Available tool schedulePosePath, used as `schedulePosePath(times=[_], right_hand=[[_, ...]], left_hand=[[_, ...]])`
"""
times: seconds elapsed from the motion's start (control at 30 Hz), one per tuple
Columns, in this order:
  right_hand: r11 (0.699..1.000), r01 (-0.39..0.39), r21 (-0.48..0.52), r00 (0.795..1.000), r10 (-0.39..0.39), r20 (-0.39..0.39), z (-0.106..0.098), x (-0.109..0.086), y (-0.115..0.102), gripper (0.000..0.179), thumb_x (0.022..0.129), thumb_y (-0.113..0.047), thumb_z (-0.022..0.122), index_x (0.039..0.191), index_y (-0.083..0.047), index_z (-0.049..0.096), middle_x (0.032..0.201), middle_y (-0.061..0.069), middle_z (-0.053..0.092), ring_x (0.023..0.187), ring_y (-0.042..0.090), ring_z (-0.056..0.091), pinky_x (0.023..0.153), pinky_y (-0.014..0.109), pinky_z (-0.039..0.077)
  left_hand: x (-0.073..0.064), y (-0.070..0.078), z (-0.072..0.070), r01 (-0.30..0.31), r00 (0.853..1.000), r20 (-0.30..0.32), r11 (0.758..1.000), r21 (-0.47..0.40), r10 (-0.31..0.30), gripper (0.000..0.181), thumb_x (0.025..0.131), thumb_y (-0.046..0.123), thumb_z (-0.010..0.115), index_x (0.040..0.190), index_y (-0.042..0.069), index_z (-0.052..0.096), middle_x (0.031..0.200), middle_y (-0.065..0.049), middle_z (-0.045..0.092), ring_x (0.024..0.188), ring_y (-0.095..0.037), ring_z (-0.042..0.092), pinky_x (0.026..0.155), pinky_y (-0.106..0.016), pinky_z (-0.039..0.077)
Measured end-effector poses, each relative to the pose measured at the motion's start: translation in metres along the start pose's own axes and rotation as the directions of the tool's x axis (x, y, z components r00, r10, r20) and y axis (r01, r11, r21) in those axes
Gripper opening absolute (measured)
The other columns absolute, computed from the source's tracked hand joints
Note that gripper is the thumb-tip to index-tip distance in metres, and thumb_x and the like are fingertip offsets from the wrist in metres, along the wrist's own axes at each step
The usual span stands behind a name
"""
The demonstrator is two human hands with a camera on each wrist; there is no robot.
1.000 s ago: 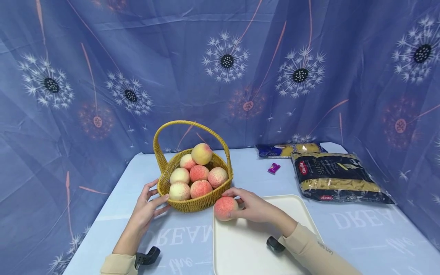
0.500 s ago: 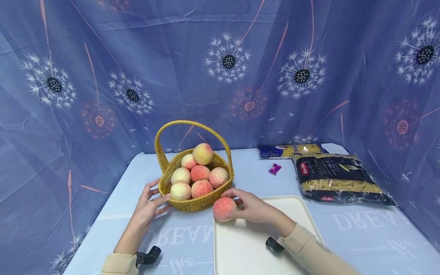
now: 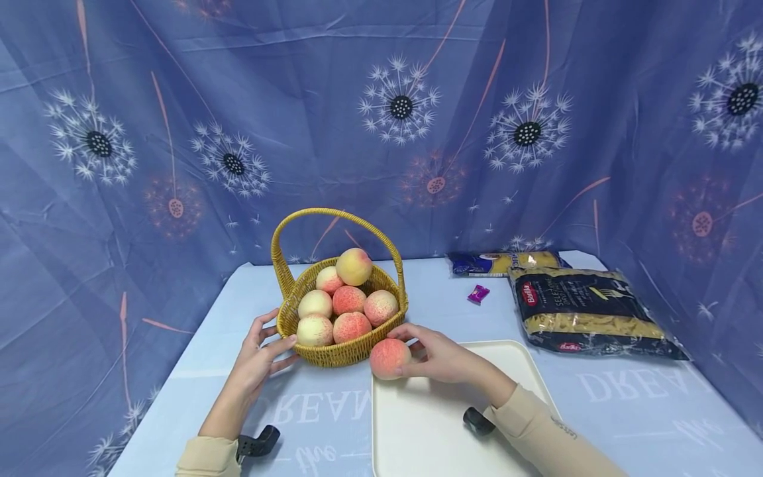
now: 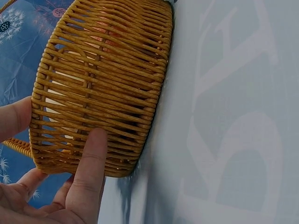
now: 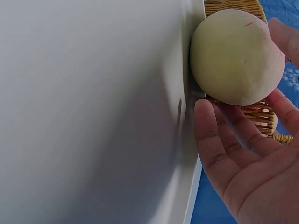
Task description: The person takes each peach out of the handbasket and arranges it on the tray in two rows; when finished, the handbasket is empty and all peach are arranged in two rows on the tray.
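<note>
A yellow wicker basket (image 3: 342,354) with a tall handle holds several peaches, red ones such as the front peach (image 3: 352,327) and paler ones such as the left peach (image 3: 314,330). My left hand (image 3: 253,361) rests against the basket's left end, thumb at the rim; in the left wrist view one straight finger (image 4: 91,168) touches its woven wall. My right hand (image 3: 438,358) holds another peach (image 3: 390,359) between thumb and fingers, over the far-left corner of the white tray (image 3: 417,430). From the right wrist, this peach (image 5: 236,56) shows its pale underside close to the tray's edge.
At the back right lie a large dark bag of pasta (image 3: 590,308) and a blue pasta packet (image 3: 507,262). A small purple wrapped candy (image 3: 478,294) sits left of them. A blue dandelion-print curtain (image 3: 334,132) closes off the table's far side.
The view shifts slightly to one side. Both hands, the basket and the held peach stay in nearly the same places relative to each other.
</note>
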State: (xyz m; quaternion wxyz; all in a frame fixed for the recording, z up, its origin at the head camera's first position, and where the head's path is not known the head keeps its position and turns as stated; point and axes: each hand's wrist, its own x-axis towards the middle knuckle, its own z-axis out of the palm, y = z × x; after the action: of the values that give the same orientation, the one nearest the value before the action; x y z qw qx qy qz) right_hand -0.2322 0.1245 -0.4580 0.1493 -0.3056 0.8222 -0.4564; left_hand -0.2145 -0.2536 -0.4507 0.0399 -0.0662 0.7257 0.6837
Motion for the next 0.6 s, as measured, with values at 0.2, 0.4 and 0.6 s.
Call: schedulePosePath(times=[0.2, 0.4, 0.6], right_hand=[[1.000, 0.011, -0.001, 1.000, -0.011, -0.003, -0.0013, -0.0013, -0.0011, 0.052, 0.098, -0.029, 0.082, 0.143, -0.019, 0.058, 0.138, 0.012, 0.064, 0.116, 0.027, 0.070, 0.100, 0.049, 0.062], [1.000, -0.004, 0.004, 1.000, 0.004, -0.003, -0.0009, 0.0002, 0.0028, 0.053, 0.098, -0.029, 0.081, 0.144, -0.019, 0.058, 0.136, 0.012, 0.064, 0.112, 0.023, 0.072, 0.098, 0.041, 0.063], [0.999, -0.030, 0.032, 1.000, 0.030, 0.001, -0.0009, 0.0013, 0.0079, 0.052, 0.098, -0.027, 0.082, 0.143, -0.020, 0.058, 0.132, 0.012, 0.065, 0.111, 0.022, 0.072, 0.097, 0.034, 0.061]], left_hand=[[0.0004, -0.0004, -0.0001, 0.003, 1.000, 0.003, 1.000, 0.002, -0.003, 0.083, 0.103, 0.011, 0.071, 0.169, 0.021, 0.023, 0.152, -0.020, 0.032, 0.106, -0.012, 0.070, 0.100, -0.045, 0.066], [0.0003, 0.0002, -0.0001, 0.005, 1.000, 0.004, 1.000, -0.002, -0.005, 0.083, 0.103, 0.011, 0.071, 0.169, 0.021, 0.022, 0.152, -0.019, 0.032, 0.106, -0.010, 0.070, 0.100, -0.045, 0.066], [0.0000, 0.0008, -0.0001, 0.005, 1.000, 0.003, 1.000, -0.009, -0.005, 0.083, 0.103, 0.010, 0.071, 0.170, 0.021, 0.022, 0.152, -0.020, 0.032, 0.105, -0.008, 0.070, 0.099, -0.044, 0.066]])
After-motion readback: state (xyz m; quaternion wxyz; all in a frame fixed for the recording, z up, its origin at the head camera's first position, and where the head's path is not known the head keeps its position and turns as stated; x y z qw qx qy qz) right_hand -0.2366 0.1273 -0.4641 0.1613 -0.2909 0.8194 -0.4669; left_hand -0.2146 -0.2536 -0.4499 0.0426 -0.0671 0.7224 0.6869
